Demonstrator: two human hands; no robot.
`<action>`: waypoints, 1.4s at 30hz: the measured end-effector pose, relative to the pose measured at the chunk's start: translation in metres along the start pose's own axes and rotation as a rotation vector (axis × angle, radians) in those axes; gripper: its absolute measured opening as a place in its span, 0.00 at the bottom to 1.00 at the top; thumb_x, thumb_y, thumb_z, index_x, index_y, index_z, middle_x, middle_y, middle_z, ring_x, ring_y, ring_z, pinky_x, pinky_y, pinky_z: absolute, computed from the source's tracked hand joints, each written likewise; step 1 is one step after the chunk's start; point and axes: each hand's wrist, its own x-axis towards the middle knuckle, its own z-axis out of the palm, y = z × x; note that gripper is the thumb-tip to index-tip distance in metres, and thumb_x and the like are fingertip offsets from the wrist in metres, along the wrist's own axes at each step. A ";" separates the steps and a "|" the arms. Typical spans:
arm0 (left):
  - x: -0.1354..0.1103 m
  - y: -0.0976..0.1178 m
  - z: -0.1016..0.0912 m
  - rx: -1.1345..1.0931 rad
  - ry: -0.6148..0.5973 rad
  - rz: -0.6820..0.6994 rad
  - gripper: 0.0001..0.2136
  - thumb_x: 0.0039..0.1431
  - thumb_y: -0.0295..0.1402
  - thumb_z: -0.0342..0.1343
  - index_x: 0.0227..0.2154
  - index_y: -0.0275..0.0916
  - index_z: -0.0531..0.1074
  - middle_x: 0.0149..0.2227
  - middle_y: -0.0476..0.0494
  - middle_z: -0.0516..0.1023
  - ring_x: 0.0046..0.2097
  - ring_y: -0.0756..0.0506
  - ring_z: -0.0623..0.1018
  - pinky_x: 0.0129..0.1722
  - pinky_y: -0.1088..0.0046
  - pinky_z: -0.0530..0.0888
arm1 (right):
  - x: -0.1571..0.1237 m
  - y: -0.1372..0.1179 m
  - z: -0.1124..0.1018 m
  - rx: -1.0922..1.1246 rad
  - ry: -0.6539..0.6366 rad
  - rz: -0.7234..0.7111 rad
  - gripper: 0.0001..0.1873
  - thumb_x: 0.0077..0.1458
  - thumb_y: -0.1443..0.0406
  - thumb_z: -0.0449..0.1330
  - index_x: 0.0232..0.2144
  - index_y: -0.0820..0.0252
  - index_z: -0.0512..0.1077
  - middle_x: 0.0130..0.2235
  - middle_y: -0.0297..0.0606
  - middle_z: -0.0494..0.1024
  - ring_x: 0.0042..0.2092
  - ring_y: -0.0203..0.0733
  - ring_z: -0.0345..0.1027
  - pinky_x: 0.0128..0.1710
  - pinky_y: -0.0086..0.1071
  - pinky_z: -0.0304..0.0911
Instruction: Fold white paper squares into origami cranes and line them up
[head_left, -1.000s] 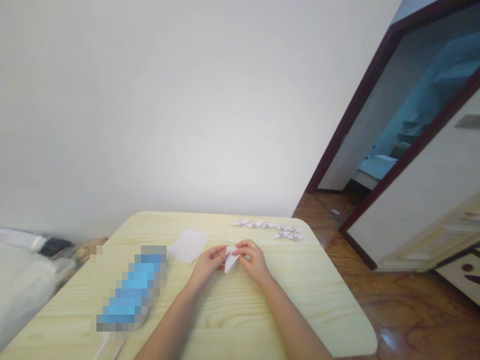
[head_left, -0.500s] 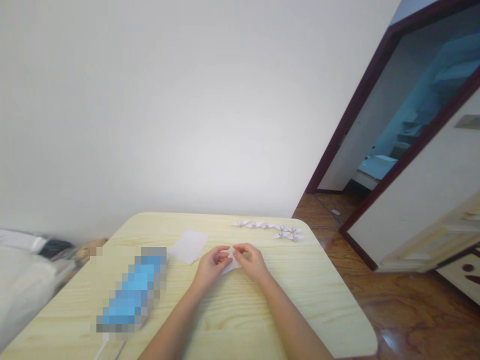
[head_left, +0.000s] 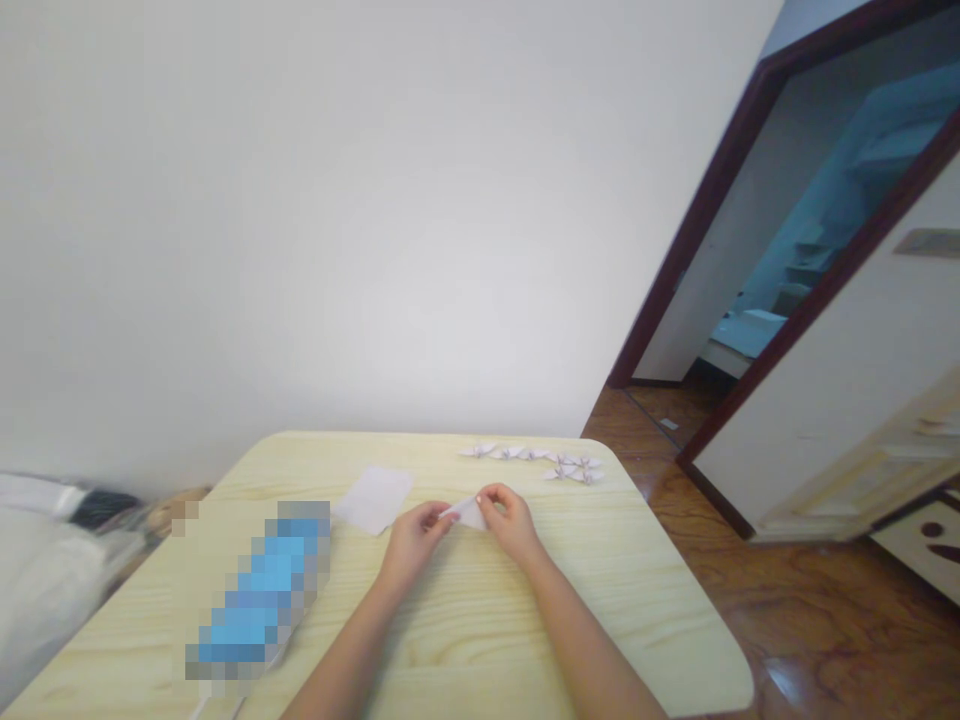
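Note:
Between my hands is a small folded piece of white paper [head_left: 469, 514], held just above the table. My left hand [head_left: 417, 537] pinches its left corner between thumb and fingers. On the other side, my right hand [head_left: 508, 519] grips the upper right edge, thumb against fingertips. A flat stack or sheet of white paper [head_left: 374, 499] lies on the table to the left of my left hand. Beyond my right hand, several small folded white paper figures [head_left: 531, 454] lie in a row, with a shorter row in front of it at the right.
The light wood table [head_left: 465, 640] has rounded corners and stands against a white wall [head_left: 420, 220]. A blurred-out blue device [head_left: 259, 590] with a white cable lies at the left. White bedding [head_left: 45, 590] is beyond the left edge; a doorway opens at the right.
The folded paper has come up and spread into clearer view between my hands. My right hand has shifted slightly to the right, widening the gap between my fingertips.

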 end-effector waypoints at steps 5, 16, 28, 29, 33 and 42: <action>0.000 0.003 -0.001 0.003 -0.010 0.017 0.13 0.48 0.41 0.52 0.29 0.37 0.75 0.26 0.45 0.78 0.29 0.46 0.74 0.29 0.73 0.68 | 0.000 -0.001 -0.001 -0.019 -0.010 -0.008 0.10 0.49 0.63 0.54 0.29 0.63 0.72 0.30 0.39 0.74 0.33 0.39 0.67 0.35 0.31 0.62; 0.001 0.007 -0.003 -0.007 0.064 0.037 0.11 0.46 0.40 0.53 0.25 0.37 0.75 0.26 0.45 0.78 0.29 0.46 0.74 0.30 0.72 0.70 | -0.001 -0.006 -0.002 -0.050 0.008 -0.074 0.07 0.49 0.66 0.54 0.27 0.62 0.71 0.28 0.37 0.73 0.33 0.37 0.66 0.35 0.29 0.61; 0.002 0.000 -0.002 0.140 0.142 0.254 0.09 0.50 0.38 0.53 0.25 0.40 0.75 0.25 0.46 0.73 0.31 0.47 0.72 0.31 0.72 0.69 | -0.003 -0.005 0.001 -0.097 -0.035 -0.179 0.04 0.48 0.67 0.56 0.25 0.61 0.70 0.27 0.35 0.72 0.32 0.37 0.65 0.34 0.29 0.60; 0.001 0.000 -0.002 0.155 0.143 0.279 0.09 0.50 0.38 0.53 0.25 0.40 0.75 0.26 0.46 0.73 0.32 0.47 0.72 0.31 0.71 0.69 | -0.003 -0.005 0.001 -0.113 -0.043 -0.196 0.04 0.48 0.67 0.56 0.24 0.61 0.70 0.27 0.35 0.71 0.32 0.37 0.65 0.34 0.29 0.60; -0.001 0.002 -0.001 0.213 0.157 0.347 0.08 0.51 0.37 0.52 0.27 0.39 0.74 0.28 0.45 0.72 0.35 0.46 0.72 0.36 0.69 0.69 | -0.004 -0.006 0.000 -0.227 -0.062 -0.258 0.05 0.50 0.65 0.56 0.25 0.60 0.69 0.26 0.34 0.71 0.32 0.37 0.64 0.34 0.29 0.58; 0.000 -0.001 -0.004 0.298 0.098 0.352 0.09 0.53 0.36 0.50 0.27 0.39 0.72 0.27 0.45 0.73 0.34 0.45 0.71 0.35 0.68 0.67 | -0.008 -0.011 0.001 -0.432 -0.084 -0.321 0.06 0.52 0.64 0.55 0.27 0.59 0.70 0.28 0.35 0.72 0.34 0.38 0.64 0.37 0.31 0.55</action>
